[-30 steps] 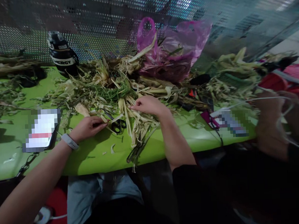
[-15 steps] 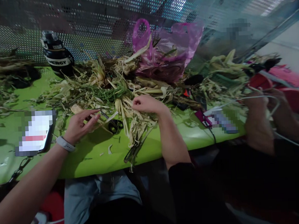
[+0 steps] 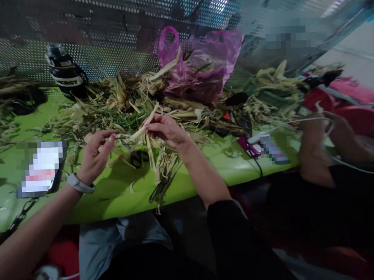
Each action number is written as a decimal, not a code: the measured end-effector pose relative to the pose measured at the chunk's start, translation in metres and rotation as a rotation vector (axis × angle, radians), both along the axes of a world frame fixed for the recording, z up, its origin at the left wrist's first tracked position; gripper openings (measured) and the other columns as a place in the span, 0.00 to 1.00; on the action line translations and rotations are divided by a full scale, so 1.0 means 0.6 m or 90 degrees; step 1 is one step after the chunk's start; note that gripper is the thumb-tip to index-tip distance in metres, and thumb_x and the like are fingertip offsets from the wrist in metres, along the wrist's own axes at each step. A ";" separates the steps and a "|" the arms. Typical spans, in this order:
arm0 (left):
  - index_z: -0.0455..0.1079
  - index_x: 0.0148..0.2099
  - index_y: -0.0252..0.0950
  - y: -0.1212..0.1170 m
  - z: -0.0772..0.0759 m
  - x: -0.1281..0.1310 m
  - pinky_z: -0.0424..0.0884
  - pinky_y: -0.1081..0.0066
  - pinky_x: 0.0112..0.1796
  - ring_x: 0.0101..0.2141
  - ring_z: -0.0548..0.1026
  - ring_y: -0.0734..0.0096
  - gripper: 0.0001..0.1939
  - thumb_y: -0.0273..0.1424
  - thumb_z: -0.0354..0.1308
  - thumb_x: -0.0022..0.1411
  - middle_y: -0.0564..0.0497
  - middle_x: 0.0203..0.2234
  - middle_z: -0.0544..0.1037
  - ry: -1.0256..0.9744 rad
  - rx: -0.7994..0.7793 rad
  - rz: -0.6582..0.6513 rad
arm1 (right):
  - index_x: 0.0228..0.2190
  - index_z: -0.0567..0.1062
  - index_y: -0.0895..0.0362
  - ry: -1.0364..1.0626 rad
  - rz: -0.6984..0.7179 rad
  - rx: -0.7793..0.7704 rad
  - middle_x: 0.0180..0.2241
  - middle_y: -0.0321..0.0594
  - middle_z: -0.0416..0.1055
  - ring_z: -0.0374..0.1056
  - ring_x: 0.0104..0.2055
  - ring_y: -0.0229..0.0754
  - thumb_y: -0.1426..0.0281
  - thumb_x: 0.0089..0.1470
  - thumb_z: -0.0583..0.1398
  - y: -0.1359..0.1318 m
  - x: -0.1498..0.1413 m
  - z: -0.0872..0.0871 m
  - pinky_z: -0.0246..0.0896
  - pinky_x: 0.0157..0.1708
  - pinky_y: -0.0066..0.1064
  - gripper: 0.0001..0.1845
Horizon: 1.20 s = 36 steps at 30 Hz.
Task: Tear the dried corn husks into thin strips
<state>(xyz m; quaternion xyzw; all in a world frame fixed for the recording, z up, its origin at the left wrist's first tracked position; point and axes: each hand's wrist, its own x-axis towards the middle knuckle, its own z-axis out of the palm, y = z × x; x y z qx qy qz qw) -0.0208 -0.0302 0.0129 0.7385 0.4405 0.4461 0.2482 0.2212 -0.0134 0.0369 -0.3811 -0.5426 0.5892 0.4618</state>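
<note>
In the head view my right hand (image 3: 169,131) pinches a pale dry corn husk strip (image 3: 151,116), which slants up over the pile. My left hand (image 3: 96,154), with a pale band on its wrist, hovers left of the strip. Its fingers are apart and nothing shows between them. Black-handled scissors (image 3: 139,158) lie on the green table (image 3: 115,201) between my hands. Below my right hand a bundle of dried husks (image 3: 163,170) hangs toward the table's front edge. Behind both hands lies a heap of green braided strands (image 3: 124,121) and loose husks.
A lit phone (image 3: 42,167) rests at left, and a dark bottle (image 3: 67,75) stands behind it. A pink plastic bag (image 3: 208,64) sits at the back by the perforated panel. At right are another phone (image 3: 273,148), a white cable and another person's hands (image 3: 314,138).
My right hand has come up from the pile, moving left, and now shows a husk strip in its fingers. My left hand has shifted slightly left. The whole view has moved a little.
</note>
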 end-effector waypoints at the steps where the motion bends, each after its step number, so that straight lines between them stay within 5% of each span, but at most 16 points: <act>1: 0.71 0.51 0.37 -0.002 0.009 0.007 0.72 0.67 0.40 0.42 0.74 0.66 0.18 0.40 0.51 0.66 0.45 0.44 0.77 -0.001 -0.039 -0.042 | 0.32 0.73 0.59 0.004 0.020 -0.002 0.24 0.32 0.71 0.63 0.23 0.29 0.67 0.44 0.66 -0.003 -0.005 -0.001 0.58 0.24 0.21 0.12; 7: 0.72 0.50 0.39 -0.003 0.027 0.027 0.74 0.66 0.41 0.40 0.77 0.63 0.20 0.45 0.53 0.63 0.48 0.37 0.80 0.008 -0.247 -0.281 | 0.30 0.73 0.60 0.008 0.084 0.014 0.25 0.32 0.72 0.63 0.23 0.29 0.66 0.44 0.67 -0.012 -0.037 -0.015 0.55 0.22 0.21 0.12; 10: 0.75 0.44 0.38 -0.001 0.023 0.023 0.74 0.69 0.37 0.34 0.77 0.66 0.18 0.45 0.54 0.62 0.50 0.31 0.80 0.035 -0.243 -0.285 | 0.27 0.71 0.59 0.016 0.055 0.006 0.22 0.30 0.69 0.61 0.21 0.28 0.64 0.42 0.68 -0.014 -0.050 -0.018 0.54 0.21 0.22 0.14; 13: 0.75 0.41 0.39 -0.004 0.024 0.021 0.73 0.69 0.32 0.31 0.77 0.66 0.15 0.43 0.55 0.61 0.50 0.30 0.81 0.059 -0.162 -0.194 | 0.25 0.69 0.58 0.040 0.018 0.000 0.20 0.28 0.67 0.60 0.20 0.28 0.62 0.42 0.67 -0.016 -0.058 -0.019 0.56 0.21 0.22 0.15; 17: 0.75 0.39 0.40 -0.009 0.026 0.023 0.74 0.65 0.36 0.34 0.78 0.65 0.08 0.37 0.58 0.60 0.49 0.35 0.81 0.098 0.069 -0.064 | 0.25 0.68 0.56 0.052 -0.025 -0.045 0.19 0.27 0.65 0.60 0.19 0.29 0.62 0.40 0.66 -0.015 -0.063 -0.021 0.57 0.20 0.23 0.14; 23: 0.72 0.41 0.41 0.000 0.020 0.028 0.69 0.63 0.43 0.39 0.76 0.65 0.05 0.30 0.58 0.61 0.51 0.38 0.80 0.293 0.436 -0.099 | 0.21 0.66 0.56 0.061 -0.174 -0.061 0.15 0.25 0.61 0.55 0.16 0.28 0.65 0.40 0.63 -0.004 -0.060 -0.028 0.52 0.17 0.22 0.11; 29: 0.70 0.36 0.36 -0.001 0.017 0.052 0.64 0.66 0.33 0.31 0.71 0.67 0.06 0.27 0.52 0.65 0.50 0.28 0.76 0.476 0.503 -0.191 | 0.18 0.63 0.56 0.040 -0.281 0.000 0.15 0.26 0.58 0.53 0.16 0.28 0.64 0.43 0.62 0.019 -0.048 -0.042 0.49 0.17 0.22 0.14; 33: 0.69 0.34 0.36 0.002 0.006 0.064 0.61 0.66 0.31 0.28 0.68 0.67 0.08 0.28 0.50 0.66 0.50 0.24 0.73 0.498 0.473 -0.183 | 0.21 0.66 0.56 -0.086 -0.306 0.033 0.16 0.30 0.60 0.55 0.17 0.32 0.56 0.51 0.57 0.053 0.009 -0.039 0.54 0.20 0.25 0.17; 36: 0.69 0.35 0.36 0.009 -0.006 0.067 0.62 0.65 0.32 0.28 0.69 0.67 0.08 0.27 0.50 0.66 0.49 0.25 0.73 0.526 0.468 -0.149 | 0.29 0.70 0.56 -0.280 -0.504 0.145 0.25 0.37 0.68 0.63 0.26 0.37 0.59 0.57 0.50 0.081 0.079 -0.038 0.61 0.31 0.29 0.16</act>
